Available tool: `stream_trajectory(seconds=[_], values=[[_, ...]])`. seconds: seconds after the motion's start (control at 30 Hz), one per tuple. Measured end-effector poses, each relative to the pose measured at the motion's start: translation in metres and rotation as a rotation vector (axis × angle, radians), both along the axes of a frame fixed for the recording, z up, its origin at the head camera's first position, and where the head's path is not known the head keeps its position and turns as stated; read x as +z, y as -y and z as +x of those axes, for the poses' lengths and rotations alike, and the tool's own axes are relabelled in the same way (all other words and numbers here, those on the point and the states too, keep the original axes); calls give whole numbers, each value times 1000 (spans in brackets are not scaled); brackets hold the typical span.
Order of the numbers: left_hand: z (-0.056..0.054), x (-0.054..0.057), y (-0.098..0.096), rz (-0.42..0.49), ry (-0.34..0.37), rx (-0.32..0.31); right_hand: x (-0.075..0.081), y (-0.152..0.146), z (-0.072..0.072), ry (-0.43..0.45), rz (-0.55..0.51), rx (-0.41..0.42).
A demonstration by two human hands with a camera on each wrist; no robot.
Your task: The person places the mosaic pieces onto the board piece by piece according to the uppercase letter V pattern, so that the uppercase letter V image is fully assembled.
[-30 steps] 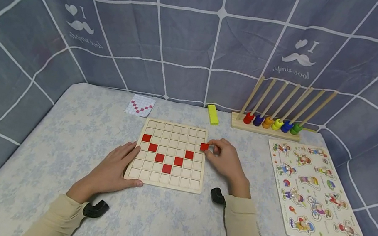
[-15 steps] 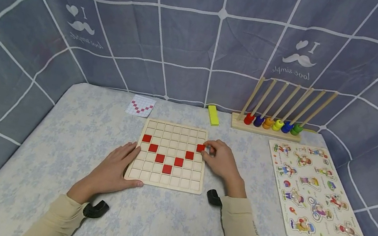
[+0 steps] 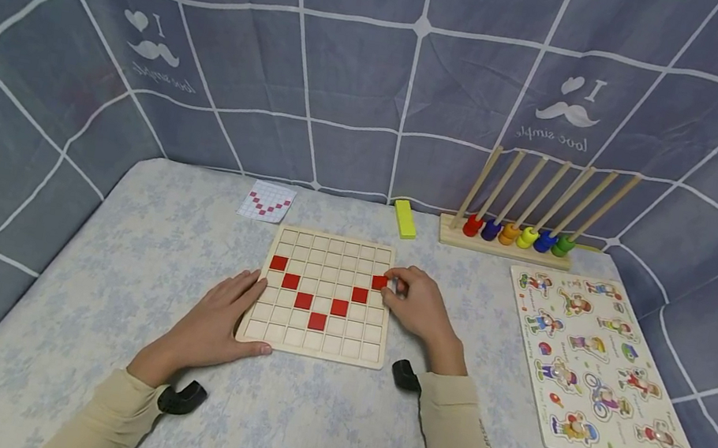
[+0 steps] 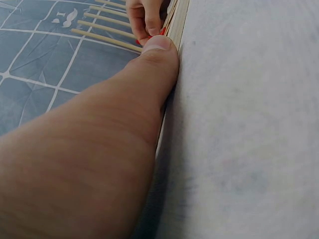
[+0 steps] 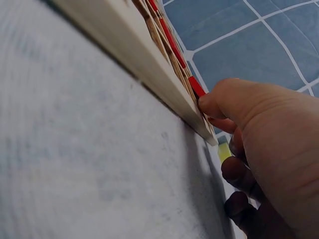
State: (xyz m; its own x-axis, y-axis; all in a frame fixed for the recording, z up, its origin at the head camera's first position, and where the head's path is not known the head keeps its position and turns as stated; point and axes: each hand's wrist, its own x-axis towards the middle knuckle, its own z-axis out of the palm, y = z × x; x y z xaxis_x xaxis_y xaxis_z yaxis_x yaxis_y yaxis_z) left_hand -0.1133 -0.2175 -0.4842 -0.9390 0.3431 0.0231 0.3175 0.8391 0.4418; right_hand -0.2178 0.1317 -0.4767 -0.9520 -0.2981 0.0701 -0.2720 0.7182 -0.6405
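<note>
A wooden grid board (image 3: 275, 333) lies on the cloth, with several red square tiles (image 3: 316, 321) set in a V across its cells. My right hand (image 3: 420, 305) pinches a red tile (image 3: 380, 282) between thumb and fingertips at the board's right edge. In the right wrist view, this red tile (image 5: 197, 87) sits at the thumb tip, its far side hidden by the fingers. My left hand (image 3: 208, 321) rests against the board's left edge, fingers extended, with its thumb along the near edge. The left wrist view shows that thumb (image 4: 157, 55) touching the board's side.
Behind the board lie a pattern card (image 3: 267, 201) with a red V and a yellow block (image 3: 405, 219). A bead rack (image 3: 506, 246) with upright rods stands at the back right. A picture peg puzzle (image 3: 601, 363) lies on the right. Grey cloth (image 3: 371, 74) hangs behind.
My right hand has moved slightly left and down, bringing the red tile from over the board's right rim to the right-hand column. My left hand has stayed in place.
</note>
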Motion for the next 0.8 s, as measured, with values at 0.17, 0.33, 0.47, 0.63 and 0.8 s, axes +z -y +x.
stream_trajectory(seconds=[0.17,0.33,0.47,0.63,0.8], values=[[0,0,0,-1,0,1,0,1,0,-3,4,-6],[0,1,0,-5,-1,1,-1,2,-1,-8,12,-11],[0,1,0,-9,-1,3,-1,3,-1,-10,16,-15],[1,1,-1,-10,4,8,-2,3,-1,-5,14,-17],[2,2,-1,-9,5,11,-2,2,0,8,13,-22]])
